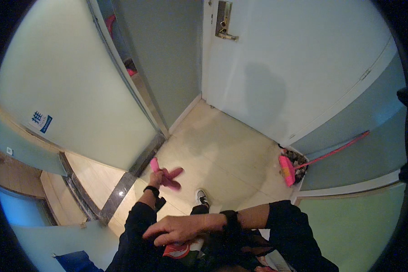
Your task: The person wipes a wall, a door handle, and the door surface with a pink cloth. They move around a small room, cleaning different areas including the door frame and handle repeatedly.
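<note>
My left hand (157, 177) is stretched out low at the left and gripped round a pink object (171, 183), blurred, with one end standing up past the fist and two prongs spreading to the right; I cannot tell its exact kind. In front of my body my right hand (175, 231) reaches across to the left, near my left forearm, fingers together and bent a little. Whether it holds anything does not show. Below its wrist lies a red and white printed item (176, 251), partly hidden. Both wrists wear black bands.
A pink broom (287, 171) leans in the right corner, its head by a pile of debris (300, 163). Ahead stands a white door (258, 68) with a metal handle (226, 32). At left is a frosted glass door (78, 88) bearing a sign, above a dark stone threshold (122, 190).
</note>
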`<control>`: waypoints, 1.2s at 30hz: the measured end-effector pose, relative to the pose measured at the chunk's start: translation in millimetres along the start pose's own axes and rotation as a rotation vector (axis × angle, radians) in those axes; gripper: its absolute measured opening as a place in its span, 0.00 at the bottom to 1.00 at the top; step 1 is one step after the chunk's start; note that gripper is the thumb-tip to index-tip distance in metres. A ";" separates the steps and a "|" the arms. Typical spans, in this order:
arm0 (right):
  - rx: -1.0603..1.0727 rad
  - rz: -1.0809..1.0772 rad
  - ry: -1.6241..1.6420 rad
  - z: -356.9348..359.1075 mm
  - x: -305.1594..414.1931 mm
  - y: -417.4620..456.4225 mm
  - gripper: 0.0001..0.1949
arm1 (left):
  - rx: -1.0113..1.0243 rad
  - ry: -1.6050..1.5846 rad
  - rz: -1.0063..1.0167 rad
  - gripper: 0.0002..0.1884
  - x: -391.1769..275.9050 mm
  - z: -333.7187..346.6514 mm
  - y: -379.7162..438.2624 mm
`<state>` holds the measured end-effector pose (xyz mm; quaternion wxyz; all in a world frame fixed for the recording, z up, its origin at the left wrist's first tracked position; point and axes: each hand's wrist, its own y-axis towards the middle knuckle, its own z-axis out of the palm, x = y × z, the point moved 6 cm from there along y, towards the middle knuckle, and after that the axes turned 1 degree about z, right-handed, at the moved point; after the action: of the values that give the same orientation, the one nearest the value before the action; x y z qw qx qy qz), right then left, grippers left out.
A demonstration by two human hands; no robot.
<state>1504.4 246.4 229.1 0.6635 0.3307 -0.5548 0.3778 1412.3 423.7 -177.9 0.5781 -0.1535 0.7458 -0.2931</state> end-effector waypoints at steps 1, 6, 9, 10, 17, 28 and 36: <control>-0.023 0.012 0.015 -13.5 6.1 -4.6 0.22 | -0.056 0.009 -0.014 0.12 -4.7 -12.0 11.7; 0.135 -0.011 0.152 -22.1 7.8 -11.3 0.21 | -0.168 -0.356 0.021 0.14 -4.1 -47.8 46.3; 0.120 0.083 0.161 -42.2 7.3 -13.8 0.18 | 0.038 -0.518 -0.131 0.21 -47.7 -32.0 42.9; 0.047 0.125 0.075 -52.9 3.5 -16.1 0.16 | 0.046 -0.590 -0.159 0.20 -46.4 -33.2 46.7; 0.160 0.242 0.229 -58.9 -7.7 -57.2 0.19 | -0.211 -1.003 -0.088 0.12 -51.8 -71.6 52.2; 0.359 0.279 0.221 -87.9 -3.3 -113.1 0.23 | -0.643 -1.297 -0.108 0.12 -59.9 -47.9 -60.1; 0.657 0.090 0.156 -88.5 15.1 -119.7 0.20 | -0.790 -1.436 -0.120 0.12 -45.7 -54.7 -83.2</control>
<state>1652.9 265.1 227.0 0.5444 0.4720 -0.3653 0.5894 1364.1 398.9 -82.8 0.8013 -0.5355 0.2328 0.1303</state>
